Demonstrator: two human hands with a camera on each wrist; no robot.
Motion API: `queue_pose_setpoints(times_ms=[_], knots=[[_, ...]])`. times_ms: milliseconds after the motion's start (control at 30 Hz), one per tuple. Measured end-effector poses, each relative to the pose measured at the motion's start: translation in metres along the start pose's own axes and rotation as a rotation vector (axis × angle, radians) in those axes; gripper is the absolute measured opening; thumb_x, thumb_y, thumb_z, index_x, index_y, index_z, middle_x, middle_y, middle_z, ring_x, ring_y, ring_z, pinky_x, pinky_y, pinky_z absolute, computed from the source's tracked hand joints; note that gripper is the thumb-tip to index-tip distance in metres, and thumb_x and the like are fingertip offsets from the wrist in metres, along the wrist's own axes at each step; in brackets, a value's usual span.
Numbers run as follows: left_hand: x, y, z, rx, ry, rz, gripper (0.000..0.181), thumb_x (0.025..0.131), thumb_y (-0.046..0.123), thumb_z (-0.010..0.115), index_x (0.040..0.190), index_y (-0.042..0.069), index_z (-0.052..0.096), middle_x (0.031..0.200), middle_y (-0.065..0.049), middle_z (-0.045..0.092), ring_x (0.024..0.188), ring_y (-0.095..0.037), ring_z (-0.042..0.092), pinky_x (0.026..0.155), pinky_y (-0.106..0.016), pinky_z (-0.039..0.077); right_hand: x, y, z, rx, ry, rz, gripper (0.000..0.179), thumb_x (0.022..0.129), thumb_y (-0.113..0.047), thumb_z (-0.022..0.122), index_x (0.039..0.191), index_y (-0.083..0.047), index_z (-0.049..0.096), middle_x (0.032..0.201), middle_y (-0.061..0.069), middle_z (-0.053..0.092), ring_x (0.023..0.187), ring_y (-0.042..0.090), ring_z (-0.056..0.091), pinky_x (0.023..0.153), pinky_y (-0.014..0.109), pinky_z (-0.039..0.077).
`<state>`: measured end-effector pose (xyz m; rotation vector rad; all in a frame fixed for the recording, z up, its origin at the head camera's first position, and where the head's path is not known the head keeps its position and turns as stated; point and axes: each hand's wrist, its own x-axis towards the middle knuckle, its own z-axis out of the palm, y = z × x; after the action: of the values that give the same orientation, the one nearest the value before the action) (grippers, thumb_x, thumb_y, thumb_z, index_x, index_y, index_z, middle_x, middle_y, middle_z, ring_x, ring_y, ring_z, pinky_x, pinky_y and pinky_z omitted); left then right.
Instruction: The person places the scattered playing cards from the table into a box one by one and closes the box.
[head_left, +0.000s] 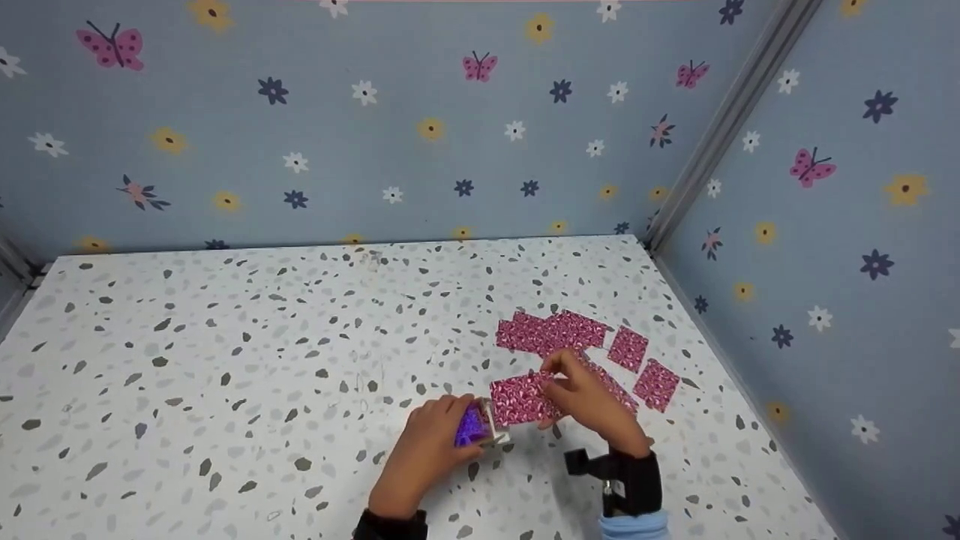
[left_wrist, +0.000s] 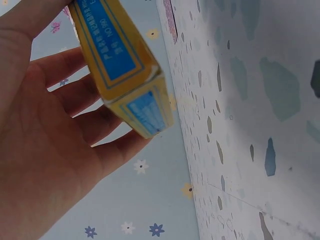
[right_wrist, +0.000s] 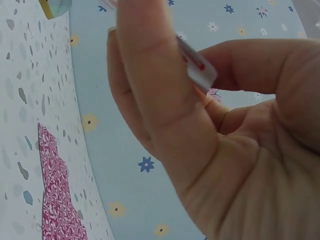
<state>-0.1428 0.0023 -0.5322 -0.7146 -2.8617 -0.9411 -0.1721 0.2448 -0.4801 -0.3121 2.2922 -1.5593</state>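
Observation:
My left hand [head_left: 424, 446] grips a small card box [head_left: 471, 426], with thumb and fingers on opposite sides. The box has a shiny purple face in the head view; its yellow sides with blue printed panels [left_wrist: 117, 55] show in the left wrist view. White flaps stand out at its right end. Just beside that end, my right hand [head_left: 592, 405] pinches a playing card [head_left: 517, 399] with a pink swirl-patterned back. In the right wrist view, a white edge of the card [right_wrist: 204, 75] with red marks shows between thumb and fingers.
More pink-backed cards [head_left: 574, 330] lie overlapping on the speckled white table [head_left: 225, 375] beyond my right hand. Two single cards [head_left: 628, 349] lie to their right. A flowered blue wall [head_left: 375, 112] rises behind the table, another at the right side.

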Motion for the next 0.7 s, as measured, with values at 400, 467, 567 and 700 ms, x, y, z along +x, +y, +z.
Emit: queue_pose_setpoints(times_ms=[400,467,567,700], knots=[[-0.0007,0.0021,-0.0027,-0.004,0.011,-0.004,0.067,0.070,0.037,0.077,0.125,0.007,0.053,0.113,-0.011,0.060,0.101,-0.029,0.057,0.088,-0.046,0.046,0.0039,-0.0003,0.0076,-0.051,-0.029,0.008,0.022,0.093,-0.008,0.052,0.113,-0.001,0.047,0.117,0.022,0.048,0.081,0.021,0.063,0.063,0.037,0.058],[-0.0006,0.0021,-0.0026,-0.006,0.006,-0.004,0.067,0.071,0.037,0.077,0.125,0.007,0.053,0.113,-0.011,0.060,0.101,-0.029,0.057,0.088,-0.046,0.046,0.0048,0.0002,0.0087,-0.066,-0.032,0.006,0.024,0.093,-0.008,0.053,0.115,-0.001,0.049,0.118,0.022,0.051,0.080,0.021,0.065,0.063,0.037,0.058],[-0.0006,0.0024,-0.0025,-0.009,0.002,-0.004,0.067,0.071,0.037,0.077,0.125,0.007,0.053,0.113,-0.011,0.060,0.100,-0.029,0.057,0.088,-0.046,0.045,0.0059,0.0009,0.0099,-0.085,-0.043,0.009,0.029,0.092,-0.008,0.053,0.120,0.001,0.050,0.120,0.021,0.053,0.081,0.021,0.066,0.064,0.035,0.058],[-0.0002,0.0022,-0.0024,-0.006,0.006,-0.002,0.067,0.071,0.037,0.077,0.125,0.007,0.053,0.113,-0.011,0.060,0.100,-0.029,0.057,0.088,-0.046,0.045,0.0072,0.0009,0.0103,-0.091,-0.064,0.023,0.036,0.092,-0.007,0.054,0.127,0.000,0.049,0.123,0.021,0.052,0.077,0.021,0.067,0.065,0.035,0.058]])
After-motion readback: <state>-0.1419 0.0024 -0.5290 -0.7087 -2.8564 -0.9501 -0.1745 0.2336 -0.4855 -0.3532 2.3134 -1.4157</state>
